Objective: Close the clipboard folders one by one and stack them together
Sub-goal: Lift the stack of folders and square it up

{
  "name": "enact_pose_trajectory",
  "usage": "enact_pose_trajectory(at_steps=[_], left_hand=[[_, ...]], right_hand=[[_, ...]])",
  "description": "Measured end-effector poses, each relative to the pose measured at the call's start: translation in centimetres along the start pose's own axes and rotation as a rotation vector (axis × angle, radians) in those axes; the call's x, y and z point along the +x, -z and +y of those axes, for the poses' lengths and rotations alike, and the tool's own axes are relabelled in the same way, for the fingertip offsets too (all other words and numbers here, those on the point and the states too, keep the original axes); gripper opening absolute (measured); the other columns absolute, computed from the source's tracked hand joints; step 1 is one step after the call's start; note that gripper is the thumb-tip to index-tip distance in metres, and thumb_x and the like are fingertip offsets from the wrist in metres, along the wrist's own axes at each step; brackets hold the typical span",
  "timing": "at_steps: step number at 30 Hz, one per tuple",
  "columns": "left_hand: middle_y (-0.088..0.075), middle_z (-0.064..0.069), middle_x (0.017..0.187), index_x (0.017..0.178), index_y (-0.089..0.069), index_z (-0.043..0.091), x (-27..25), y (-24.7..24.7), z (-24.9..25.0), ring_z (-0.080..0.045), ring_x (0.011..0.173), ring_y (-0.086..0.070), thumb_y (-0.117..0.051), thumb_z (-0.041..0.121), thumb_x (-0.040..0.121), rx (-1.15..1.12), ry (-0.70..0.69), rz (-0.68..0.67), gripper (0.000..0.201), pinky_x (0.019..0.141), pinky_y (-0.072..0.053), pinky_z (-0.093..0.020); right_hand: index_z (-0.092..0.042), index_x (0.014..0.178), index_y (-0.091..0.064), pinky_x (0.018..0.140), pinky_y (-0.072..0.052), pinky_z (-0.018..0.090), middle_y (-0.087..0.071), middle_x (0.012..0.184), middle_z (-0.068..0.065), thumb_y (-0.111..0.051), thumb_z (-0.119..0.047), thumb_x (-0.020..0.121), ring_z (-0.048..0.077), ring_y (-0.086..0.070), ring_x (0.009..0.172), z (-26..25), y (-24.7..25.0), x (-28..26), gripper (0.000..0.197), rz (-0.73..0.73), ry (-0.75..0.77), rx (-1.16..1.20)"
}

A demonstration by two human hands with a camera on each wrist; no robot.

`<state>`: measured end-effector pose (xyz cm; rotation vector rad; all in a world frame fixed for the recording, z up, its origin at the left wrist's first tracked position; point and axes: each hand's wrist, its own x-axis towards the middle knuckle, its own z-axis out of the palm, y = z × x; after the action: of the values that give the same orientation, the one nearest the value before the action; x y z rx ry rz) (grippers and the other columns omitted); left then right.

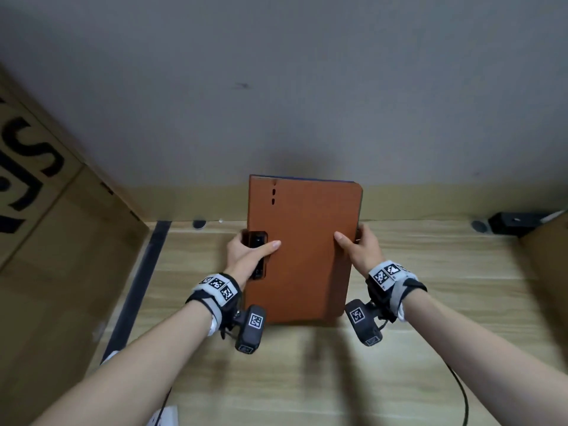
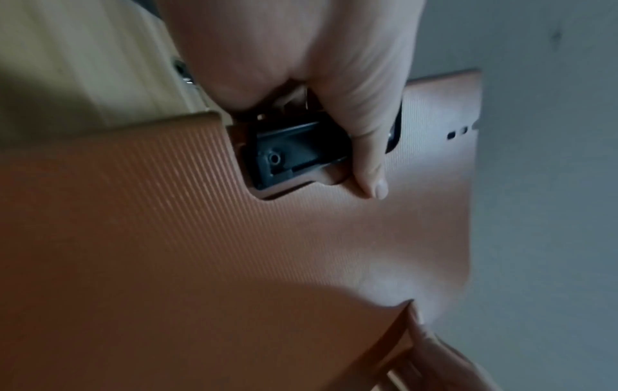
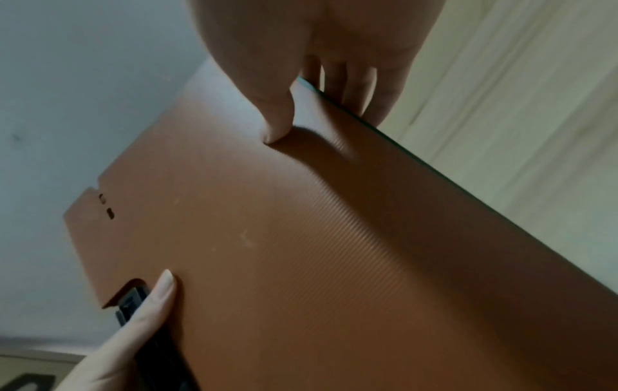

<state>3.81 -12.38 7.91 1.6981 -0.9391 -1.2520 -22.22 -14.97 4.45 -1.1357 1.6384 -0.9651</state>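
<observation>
- Now the orange clipboard folder (image 1: 302,250) is closed and held up over the wooden tabletop (image 1: 307,373), tilted, far edge toward the grey wall (image 1: 276,87).
- Left hand (image 1: 246,253) grips the folder's left edge at the cutout where the black clip (image 2: 294,150) shows; thumb lies flat on the cover, fingers curl behind, so the grip is clamped on the folder.
- Right hand (image 1: 358,247) grips the right edge, thumb tip pressing on the cover, fingers wrapped under the edge; grip also clamped on the folder.
- Right wrist view: a thin dark edge runs under the orange cover along the right side; cannot tell if it is a second folder or the backing board.
- Cover has fine ribbed texture and two small slots (image 1: 273,196) near the top left corner.
- Cardboard box (image 1: 55,241) with black print stands at the left of the tabletop, well apart from the folder.
- Small black block (image 1: 516,224) sits at the far right by the wall.
- Both wrists carry straps with tag markers and a black camera unit (image 1: 250,329) below.
</observation>
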Motion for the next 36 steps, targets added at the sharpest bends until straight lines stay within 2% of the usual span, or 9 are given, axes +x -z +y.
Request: enact_pose_trajectory(at_steps=[4,7,10,13,17,21,25,31,36], left_hand=[[-0.071,0.003,0.088,0.095,-0.067,0.016,-0.3,-1.4,1.4,-0.007,0.080,-0.068,-0.092,0.019,0.061,0.045,-0.142,0.023,0.042,0.068,-0.056,-0.021],[-0.075,0.000,0.090,0.096,-0.070,0.013,-0.6,-2.6,0.3,-0.015,0.083,-0.072,-0.093,0.016,0.058,0.048,-0.140,0.020,0.044,0.077,-0.060,-0.032],[-0.075,-0.003,0.096,0.103,-0.069,0.005,-1.1,-3.9,-2.1,-0.019,0.091,-0.072,-0.092,0.009,0.059,0.030,-0.096,0.016,0.050,0.082,-0.058,-0.030],[-0.073,0.003,0.088,0.103,-0.067,0.005,-2.0,-4.7,-3.6,-0.012,0.083,-0.070,-0.091,0.006,0.060,0.018,-0.083,0.017,0.049,0.067,-0.052,-0.010],[-0.071,0.006,0.093,0.113,-0.063,0.007,-2.0,-4.5,-3.2,-0.003,0.083,-0.069,-0.090,0.009,0.063,0.046,-0.102,-0.067,0.057,0.066,-0.051,-0.007],[-0.069,0.006,0.115,0.137,-0.042,0.014,-1.5,-3.0,-1.7,0.004,0.099,-0.067,-0.090,0.012,0.063,0.115,-0.210,-0.184,0.088,0.097,-0.054,-0.033],[-0.024,0.009,0.161,0.154,-0.001,0.042,-1.8,-1.8,1.2,-0.006,0.146,-0.026,-0.091,0.039,0.059,0.205,-0.299,-0.250,0.130,0.120,-0.021,-0.032],[-0.023,0.004,0.161,0.155,-0.015,0.031,-4.2,-3.1,3.9,-0.014,0.147,-0.023,-0.065,0.039,0.089,-0.079,-0.185,-0.185,0.084,0.108,-0.019,-0.027],[-0.032,0.004,0.158,0.150,-0.034,0.018,-3.9,-4.4,6.2,-0.013,0.145,-0.029,-0.041,0.045,0.100,-0.289,-0.100,-0.006,0.058,0.104,-0.021,-0.024]], right_hand=[[-0.012,0.104,-0.060,0.075,-0.055,0.028,-0.070,0.097,0.001,-0.080,-0.019,0.078,0.016,-0.067,0.084,-2.5,2.8,-1.5,0.034,0.123,0.149,0.064],[-0.013,0.101,-0.063,0.070,-0.055,0.020,-0.072,0.093,0.000,-0.081,-0.009,0.074,0.014,-0.069,0.081,-1.9,4.1,-2.7,0.033,0.141,0.173,0.090],[-0.025,0.097,-0.063,0.077,-0.056,0.029,-0.073,0.093,-0.003,-0.080,-0.009,0.073,0.012,-0.069,0.084,0.7,4.4,-3.5,0.034,0.122,0.155,0.025],[-0.024,0.111,-0.059,0.090,-0.055,0.042,-0.072,0.104,-0.005,-0.074,-0.013,0.079,0.012,-0.067,0.097,2.9,4.3,-3.8,0.036,0.069,0.117,-0.026],[-0.022,0.128,-0.051,0.099,-0.049,0.040,-0.067,0.117,-0.006,-0.068,-0.018,0.087,0.013,-0.063,0.109,3.4,4.2,-3.8,0.045,0.038,0.113,-0.076],[-0.021,0.129,-0.049,0.102,-0.046,0.041,-0.064,0.120,-0.004,-0.067,-0.016,0.087,0.017,-0.061,0.112,2.6,4.0,-2.9,0.046,0.046,0.104,-0.118],[-0.025,0.136,-0.043,0.106,-0.043,0.037,-0.061,0.124,-0.006,-0.065,-0.012,0.086,0.016,-0.058,0.118,2.5,3.8,-2.8,0.057,0.026,0.066,-0.099],[-0.026,0.146,-0.029,0.099,-0.042,0.031,-0.056,0.133,-0.004,-0.064,-0.012,0.084,0.017,-0.055,0.120,1.0,3.4,-2.8,0.073,-0.074,-0.037,0.087],[-0.020,0.143,-0.038,0.083,-0.044,0.017,-0.061,0.128,-0.001,-0.062,-0.005,0.086,0.012,-0.059,0.110,-0.3,4.3,-3.3,0.064,-0.136,-0.046,0.126]])
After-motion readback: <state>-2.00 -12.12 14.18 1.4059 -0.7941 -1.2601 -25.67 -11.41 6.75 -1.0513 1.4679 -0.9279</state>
